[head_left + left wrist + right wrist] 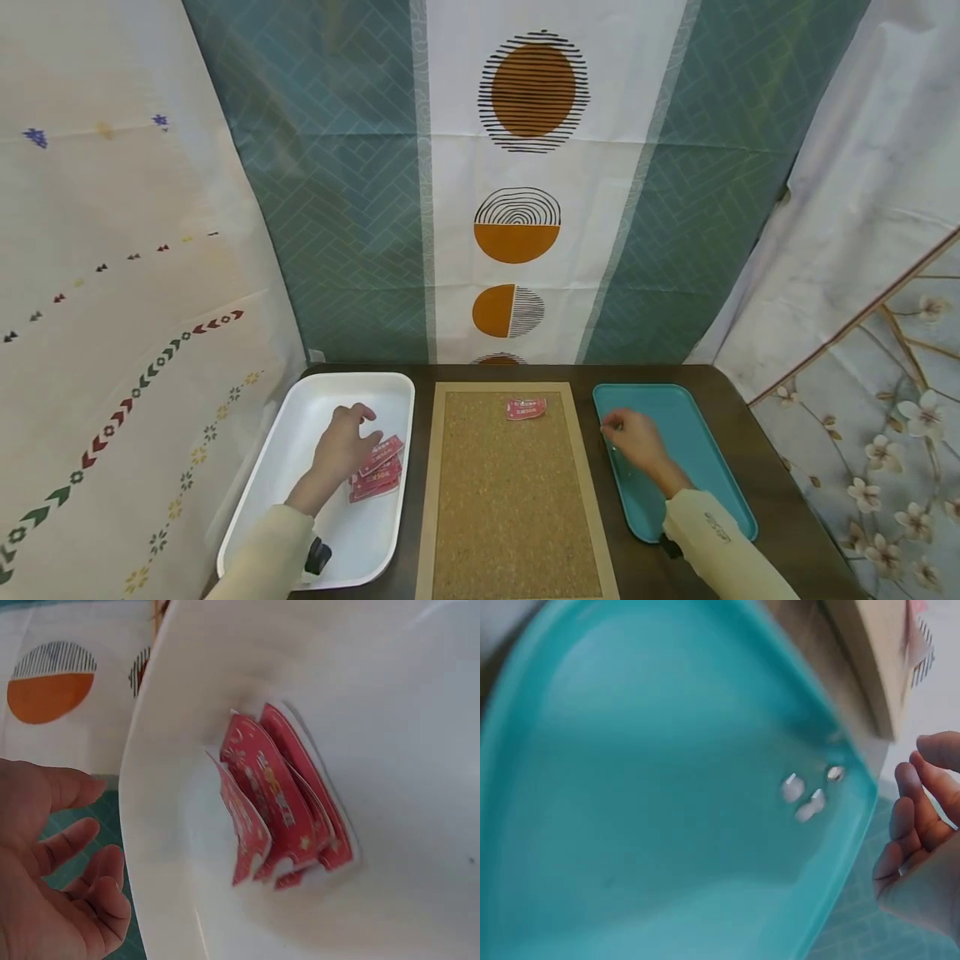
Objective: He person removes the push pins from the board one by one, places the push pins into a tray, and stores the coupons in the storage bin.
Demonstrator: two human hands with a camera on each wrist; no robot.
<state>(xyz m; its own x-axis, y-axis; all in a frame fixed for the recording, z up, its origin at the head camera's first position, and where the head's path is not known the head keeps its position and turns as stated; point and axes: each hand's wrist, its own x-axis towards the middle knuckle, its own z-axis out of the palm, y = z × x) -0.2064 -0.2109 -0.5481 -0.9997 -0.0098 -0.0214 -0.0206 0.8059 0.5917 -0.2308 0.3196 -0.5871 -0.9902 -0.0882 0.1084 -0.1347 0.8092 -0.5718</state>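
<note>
My left hand (347, 450) hovers over the white tray (300, 533), thumb and fingers apart and holding nothing. Beside its fingertips lies a small overlapping stack of red printed paper coupons (378, 475), which the left wrist view shows as slightly curled coupons (266, 795). On the other side, my right hand (637, 437) is above the far left part of the teal tray (697, 467). Its thumb and forefinger are bent close together, with no object visible between them. A few small clear pieces resembling pushpins (793, 787) lie in that tray's corner.
Between the trays lies a cork board (517, 500) with a wooden frame; one red coupon (526, 408) is near its top edge. Everything stands on a dark wooden table (757, 450). Patterned curtains (352, 208) hang behind it and at both sides.
</note>
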